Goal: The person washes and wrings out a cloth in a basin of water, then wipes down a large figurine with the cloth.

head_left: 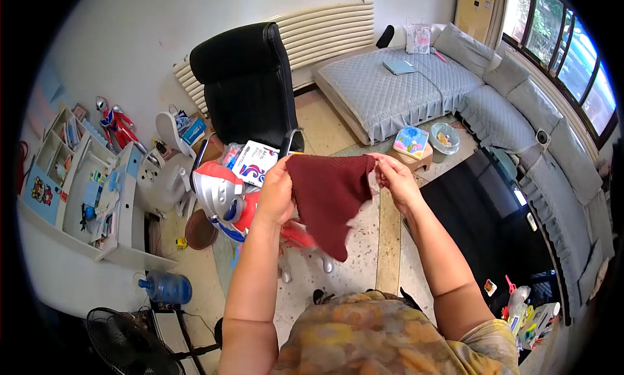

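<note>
A maroon knitted cloth [330, 196] hangs in mid-air between the two hands, its lower end tapering to a point at 6 o'clock. The left hand [277, 194], at 9 o'clock, grasps one upper corner with thumb and fingers; the right hand [398, 180], at 2 o'clock, pinches the other.

Just outward at 9 o'clock is a red-and-silver toy figure [224, 196]; at 10, a white printed box [252, 166], too covered to tell its contents. At 2 o'clock, a translucent tub [448, 155] holds yellow and pale pieces, near a stool [416, 159]. Farther along 4 o'clock, an organizer [545, 333] holds small upright items on the black table [481, 212]. At 8 lies a blue water jug [168, 288], its fill unclear. At 9, the white shelf desk [125, 209] carries books in its upper compartments. At 1 o'clock, a paper bag [418, 38] stands on the sofa [383, 92].
</note>
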`<state>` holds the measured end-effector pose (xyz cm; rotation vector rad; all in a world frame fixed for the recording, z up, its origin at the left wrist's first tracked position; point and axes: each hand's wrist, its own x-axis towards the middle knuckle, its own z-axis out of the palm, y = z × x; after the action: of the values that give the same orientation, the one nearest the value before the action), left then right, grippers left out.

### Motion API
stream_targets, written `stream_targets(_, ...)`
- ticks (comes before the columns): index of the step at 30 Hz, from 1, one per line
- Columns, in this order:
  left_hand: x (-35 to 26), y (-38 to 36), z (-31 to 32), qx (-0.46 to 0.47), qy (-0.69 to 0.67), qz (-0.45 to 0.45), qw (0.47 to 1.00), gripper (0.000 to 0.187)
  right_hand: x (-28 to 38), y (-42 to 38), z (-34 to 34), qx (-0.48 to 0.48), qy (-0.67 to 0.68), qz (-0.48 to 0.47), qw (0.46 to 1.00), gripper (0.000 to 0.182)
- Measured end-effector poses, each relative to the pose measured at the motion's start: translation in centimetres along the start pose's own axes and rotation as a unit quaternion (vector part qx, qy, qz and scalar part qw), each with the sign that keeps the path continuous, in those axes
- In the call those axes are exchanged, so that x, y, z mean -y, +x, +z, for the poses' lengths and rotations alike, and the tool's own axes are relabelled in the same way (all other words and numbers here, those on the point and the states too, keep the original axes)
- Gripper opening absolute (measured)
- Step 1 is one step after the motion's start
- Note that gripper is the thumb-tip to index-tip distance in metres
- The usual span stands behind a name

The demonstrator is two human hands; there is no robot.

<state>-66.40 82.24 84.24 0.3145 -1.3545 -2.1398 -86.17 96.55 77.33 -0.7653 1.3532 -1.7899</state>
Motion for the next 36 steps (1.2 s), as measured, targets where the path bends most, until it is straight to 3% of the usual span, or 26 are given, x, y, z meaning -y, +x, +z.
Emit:
stream_targets(3,0.2,0.3,-0.3,0.005,0.044,0.004,0.999,0.018,0.9,-0.6,1.6,0.022,0.103,0.047,0.993,0.033)
stream_targets(5,0.4,0.3,-0.3,0.026,0.063,0.006,0.998,0.018,0.9,-0.6,3.0,0.011,0.074,0.041,0.996,0.033)
stream_targets(7,0.6,0.3,-0.2,0.014,0.089,0.005,0.996,0.018,-0.2,-0.1,3.6,0.019,-0.017,-0.033,0.999,0.033)
stream_targets(9,0.6,0.2,-0.5,0.005,0.09,0.0,0.996,0.018,-1.5,0.8,3.6,0.012,-0.006,-0.04,0.999,0.034)
stream_targets(11,0.6,0.2,-1.0,-0.004,0.091,-0.002,0.996,0.019,-2.5,1.3,3.6,0.016,-0.04,-0.072,0.996,0.025)
stream_targets(15,0.5,-0.3,-2.0,-0.022,0.096,-0.006,0.995,0.02,-1.8,0.9,2.9,0.004,-0.122,-0.034,0.992,0.02)
stream_targets(17,0.6,-0.7,-2.5,-0.025,0.104,-0.013,0.994,0.021,-1.5,1.0,2.4,-0.02,-0.017,0.018,0.999,0.021)
stream_targets(18,0.9,-0.9,-2.8,-0.019,0.061,-0.016,0.998,0.022,-1.3,1.1,2.0,0.003,0.056,0.082,0.995,0.022)
stream_targets(19,1.1,-1.0,-3.0,-0.014,0.018,-0.019,1.0,0.022,-1.3,0.9,2.2,0.004,0.056,0.083,0.995,0.022)
stream_targets(21,1.5,-0.9,-3.0,-0.009,-0.014,-0.029,0.999,0.022,-1.2,0.3,2.9,0.015,0.189,0.158,0.969,0.028)
stream_targets(22,1.6,-0.9,-2.9,-0.003,-0.045,-0.039,0.998,0.023,-1.3,0.0,2.8,0.087,0.18,0.178,0.963,0.04)
stream_targets(25,1.8,-0.8,-2.8,0.013,-0.069,-0.061,0.996,0.021,-2.3,-0.1,3.1,0.149,0.16,0.211,0.953,0.047)
stream_targets(27,1.8,-0.9,-2.5,0.007,-0.061,-0.065,0.996,0.021,-2.2,-0.7,3.4,0.161,0.165,0.217,0.949,0.048)
stream_targets(29,1.8,-0.9,-2.6,0.003,-0.052,-0.07,0.996,0.02,-2.0,-1.2,3.8,0.184,0.1,0.117,0.971,0.047)
stream_targets(31,2.0,-0.9,-3.1,0.006,-0.048,-0.067,0.997,0.022,-2.6,-0.8,3.4,0.186,0.097,0.117,0.971,0.046)
stream_targets(36,2.5,-1.1,-3.9,-0.093,0.018,-0.072,0.993,0.021,-1.1,-1.0,3.2,0.124,0.238,0.143,0.953,0.032)
